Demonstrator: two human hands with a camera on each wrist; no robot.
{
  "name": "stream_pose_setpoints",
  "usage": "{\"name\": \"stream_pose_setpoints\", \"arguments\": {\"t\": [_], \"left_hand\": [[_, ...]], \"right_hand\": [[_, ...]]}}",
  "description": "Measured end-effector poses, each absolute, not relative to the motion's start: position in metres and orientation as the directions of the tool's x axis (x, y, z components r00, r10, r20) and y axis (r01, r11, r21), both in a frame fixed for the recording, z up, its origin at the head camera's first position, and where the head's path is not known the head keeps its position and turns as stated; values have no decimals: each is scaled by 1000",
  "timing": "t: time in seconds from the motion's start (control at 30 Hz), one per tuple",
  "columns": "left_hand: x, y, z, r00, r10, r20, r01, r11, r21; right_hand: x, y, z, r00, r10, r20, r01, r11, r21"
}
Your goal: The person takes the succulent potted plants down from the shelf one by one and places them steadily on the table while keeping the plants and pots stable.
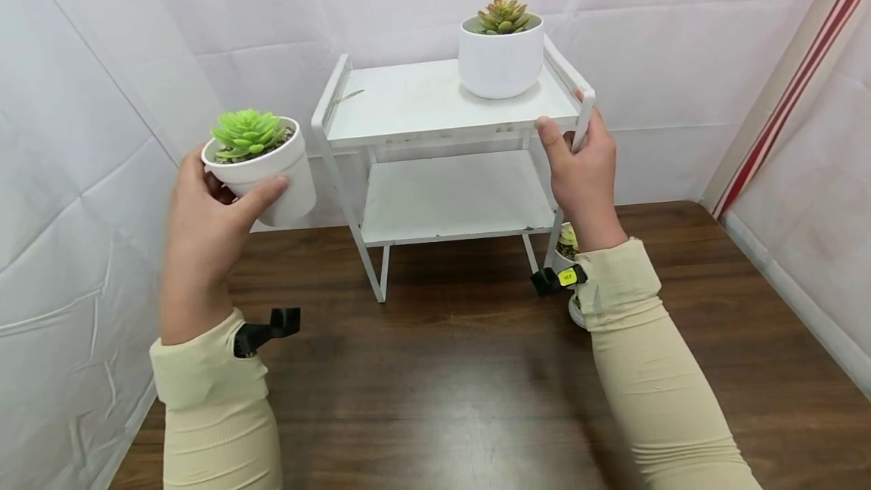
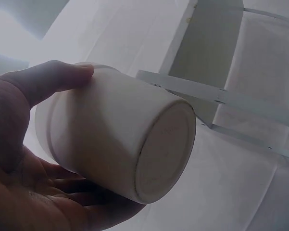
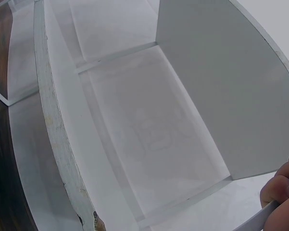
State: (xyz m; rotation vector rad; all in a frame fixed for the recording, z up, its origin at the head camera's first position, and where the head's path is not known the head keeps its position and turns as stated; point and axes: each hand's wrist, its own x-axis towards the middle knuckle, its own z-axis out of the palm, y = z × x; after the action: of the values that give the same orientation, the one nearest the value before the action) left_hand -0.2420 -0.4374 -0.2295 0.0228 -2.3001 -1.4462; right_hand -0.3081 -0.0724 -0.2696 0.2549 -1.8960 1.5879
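Note:
My left hand grips a small white pot holding a bright green succulent, raised left of the shelf and tilted. In the left wrist view the underside of the pot faces the camera, thumb on one side and fingers beneath. My right hand holds the front right corner of a white two-tier shelf, its thumb at the top board's front edge. A wider white pot with a reddish-green succulent stands on the right of the top board. The right wrist view shows fingers around the frame.
Behind the right wrist, another potted plant is partly hidden on the brown wooden table. The lower board of the shelf bears nothing. White cloth hangs close behind, with a red-striped strip at the right.

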Motion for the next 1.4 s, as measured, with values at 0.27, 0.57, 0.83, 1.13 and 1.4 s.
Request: {"name": "stream_pose_setpoints", "arguments": {"t": [0.27, 0.57, 0.83, 1.13, 1.4], "left_hand": [[-245, -440, -243, -915, -259, 309, 191, 398, 897], [-247, -443, -255, -920, -279, 274, 152, 390, 908], [-251, -446, -269, -936, -274, 221, 106, 378, 920], [-254, -444, -288, -945, -241, 220, 126, 352, 928], [-257, -441, -305, -950, -246, 192, 116, 295, 949]], "right_hand": [[-307, -70, -268, -783, 246, 572, -524, 234, -819], [-305, -70, -266, -783, 251, 570, -523, 232, -820], [-305, -69, -266, -787, 247, 566, -527, 209, -824], [-305, -68, -267, -780, 260, 569, -529, 211, -822], [-301, -69, -266, -788, 245, 565, -523, 218, -824]]}}
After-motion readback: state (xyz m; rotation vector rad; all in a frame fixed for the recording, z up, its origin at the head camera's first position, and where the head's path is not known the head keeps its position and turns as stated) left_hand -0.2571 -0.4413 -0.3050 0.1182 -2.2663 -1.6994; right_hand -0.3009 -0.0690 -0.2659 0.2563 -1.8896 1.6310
